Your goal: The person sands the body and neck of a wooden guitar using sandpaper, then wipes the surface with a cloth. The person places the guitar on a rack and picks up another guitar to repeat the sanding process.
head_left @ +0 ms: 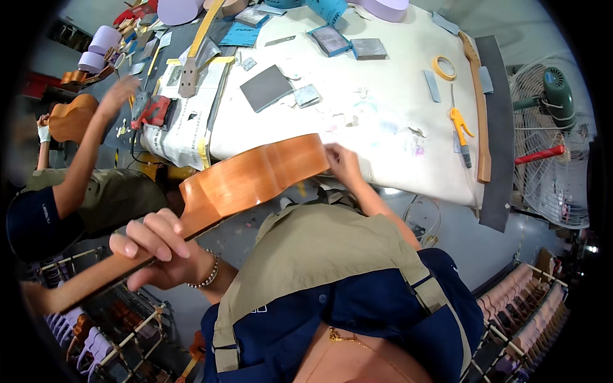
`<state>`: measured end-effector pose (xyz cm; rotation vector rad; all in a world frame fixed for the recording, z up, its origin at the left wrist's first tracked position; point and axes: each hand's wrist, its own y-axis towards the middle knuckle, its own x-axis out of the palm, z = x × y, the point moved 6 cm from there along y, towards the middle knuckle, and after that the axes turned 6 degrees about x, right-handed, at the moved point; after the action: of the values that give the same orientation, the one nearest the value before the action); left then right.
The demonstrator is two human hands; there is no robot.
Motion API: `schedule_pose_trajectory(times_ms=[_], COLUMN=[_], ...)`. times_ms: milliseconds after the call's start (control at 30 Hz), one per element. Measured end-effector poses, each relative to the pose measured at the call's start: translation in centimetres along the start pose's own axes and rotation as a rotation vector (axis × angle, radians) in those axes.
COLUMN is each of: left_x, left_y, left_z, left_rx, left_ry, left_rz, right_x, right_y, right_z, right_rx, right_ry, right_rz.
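Note:
A ukulele [255, 174] of orange-brown wood, its side turned toward me, is held slantwise in front of my apron. My left hand [156, 246] is closed around its neck [96, 281], with the fingers over the top. At the far end of the body, my right hand [345, 165] grips the tail edge with bent fingers. Its fingertips are partly hidden behind the wood. On the table past the body lie a dark grey sanding sheet [266, 88] and a small grey pad [306, 96].
The white-covered table [383, 153] holds sanding blocks [368, 49], a tape roll [443, 67], a yellow-handled tool [458, 121] and a loose neck [476, 96]. A fan [552, 140] stands right. A co-worker's arm [96, 134] reaches near a red sander [151, 112] at left. Racks [523, 306] stand behind.

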<state>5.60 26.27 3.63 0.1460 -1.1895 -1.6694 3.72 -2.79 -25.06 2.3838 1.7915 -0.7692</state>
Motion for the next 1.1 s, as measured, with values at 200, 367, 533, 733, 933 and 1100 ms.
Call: schedule_pose_trajectory(times_ms=[200, 367, 533, 733, 933, 1100], left_x=[0.3, 1.0, 1.3, 1.7, 2.5, 4.4], left_y=[-0.5, -0.8, -0.8, 0.0, 2.5, 6.3], left_z=[0.9, 0.9, 0.3, -2.8, -6.3, -5.0], left_rx=[0.033, 0.112, 0.140, 0.120, 0.031, 0.000], left_ry=[0.129, 0.258, 0.262, 0.318, 0.383, 0.180], left_rz=[0.027, 0.026, 0.041, 0.088, -0.035, -0.128], right_x=[-1.0, 1.5, -0.9, -4.3, -7.3, -8.0], right_y=[10.7, 15.1, 15.8, 12.3, 7.8, 4.7], right_z=[-4.1, -3.8, -4.9, -8.3, -12.1, -13.9], right_rx=[-0.527, -0.608, -0.576, 0.009, -0.005, -0.153], right_ry=[-0.379, -0.734, -0.476, 0.684, 0.892, 0.779], right_rz=[0.237, 0.040, 0.214, -0.067, -0.146, -0.181])
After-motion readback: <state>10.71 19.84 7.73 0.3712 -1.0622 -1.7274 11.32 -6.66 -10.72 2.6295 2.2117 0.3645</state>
